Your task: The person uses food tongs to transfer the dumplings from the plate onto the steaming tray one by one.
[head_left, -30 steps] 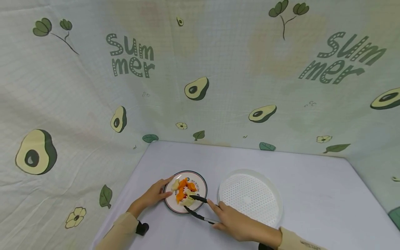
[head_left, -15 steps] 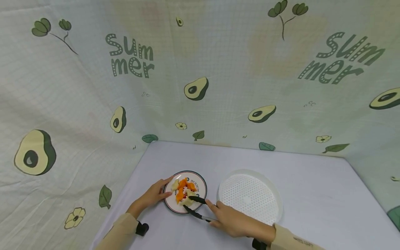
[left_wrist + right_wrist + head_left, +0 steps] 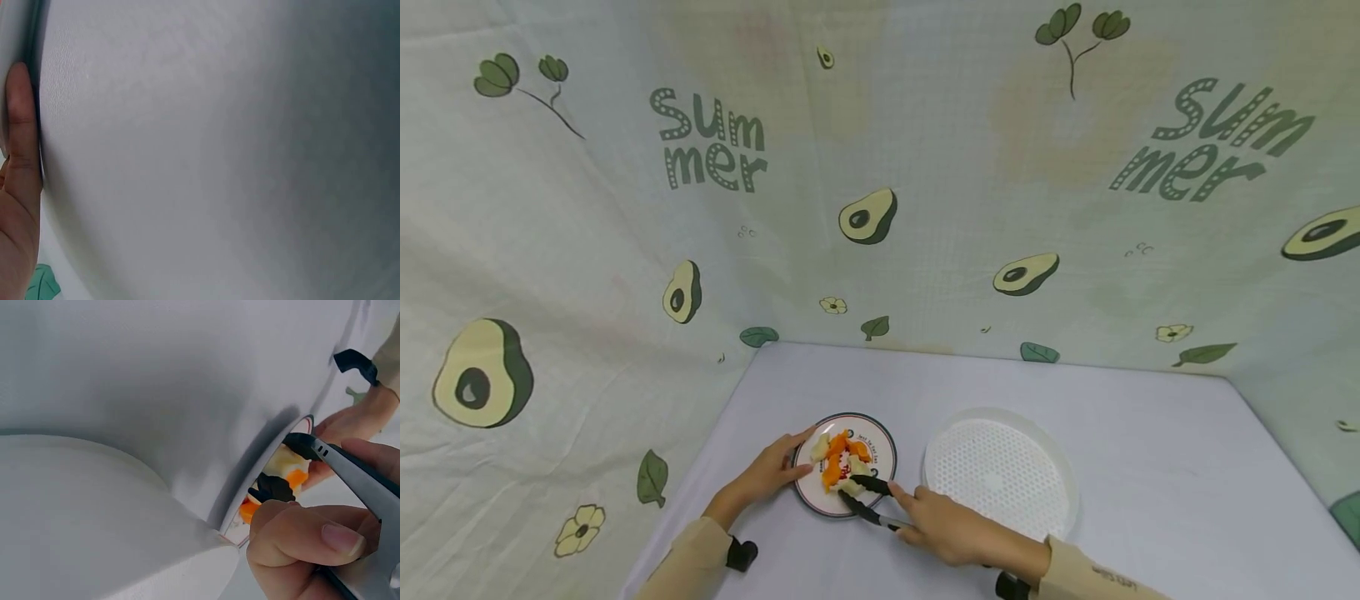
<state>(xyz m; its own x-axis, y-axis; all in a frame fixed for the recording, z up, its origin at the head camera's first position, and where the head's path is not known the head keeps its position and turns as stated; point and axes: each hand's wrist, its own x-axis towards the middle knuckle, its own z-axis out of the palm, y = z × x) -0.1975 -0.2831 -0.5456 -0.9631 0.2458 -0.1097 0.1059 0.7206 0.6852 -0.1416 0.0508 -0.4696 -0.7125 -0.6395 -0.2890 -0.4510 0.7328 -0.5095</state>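
On a white plate (image 3: pixel 880 442) with a dark rim line lie several orange and pale yellow pieces of food, among them an orange piece (image 3: pixel 832 473) and a pale chunk (image 3: pixel 851 487). My left hand (image 3: pixel 767 468) holds the plate's left edge, thumb over the rim. In the left wrist view one finger (image 3: pixel 22 125) runs along that edge. A pair of tongs (image 3: pixel 872 484) with black tips and metal arms is gripped in my right hand (image 3: pixel 943 527). The tips stand on either side of the pale chunk, right at it.
A round white perforated tray (image 3: pixel 992 479) stands right of the plate, close by my right forearm. The table (image 3: pixel 1135 467) has a white cover. Behind and at the left hangs a cloth (image 3: pixel 955 167) printed with avocados.
My right hand has shifted slightly left, and the tong tips have come closer together around the pale chunk. The left hand stays at the plate. The head view has tilted a little.
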